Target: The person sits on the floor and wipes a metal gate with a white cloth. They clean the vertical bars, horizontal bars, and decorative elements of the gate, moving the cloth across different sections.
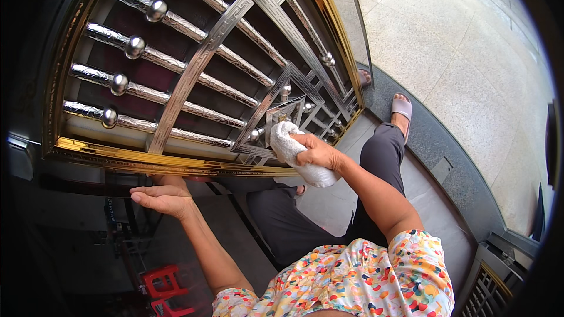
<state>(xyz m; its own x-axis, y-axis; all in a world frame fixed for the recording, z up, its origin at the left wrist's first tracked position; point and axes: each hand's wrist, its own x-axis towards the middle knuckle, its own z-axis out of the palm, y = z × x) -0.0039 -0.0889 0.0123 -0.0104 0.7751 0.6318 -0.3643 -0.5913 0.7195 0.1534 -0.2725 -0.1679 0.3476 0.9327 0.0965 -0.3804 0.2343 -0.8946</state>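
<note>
My right hand (pixel 318 155) grips a folded white terry cloth (pixel 288 143). The cloth presses against the small raised metal square (pixel 277 116) within the door's ornate grille. Carved silver bars with round knobs (pixel 134 47) and key-patterned flat strips (pixel 189 72) fill the door's gold-coloured frame (pixel 176 167). Along the door's near edge, below that frame, is my left hand (pixel 169 198), palm turned up and thumb stretched out. Some of its fingers are hidden at the edge, so its hold on the door is unclear.
A dark stone threshold (pixel 440 158) curves along the right, with pale paving (pixel 423 31) beyond it. My foot in a pink slide sandal (pixel 401 108) rests on the threshold. Red plastic stools (pixel 164 281) stand at lower left. Another metal grille (pixel 487 293) is at lower right.
</note>
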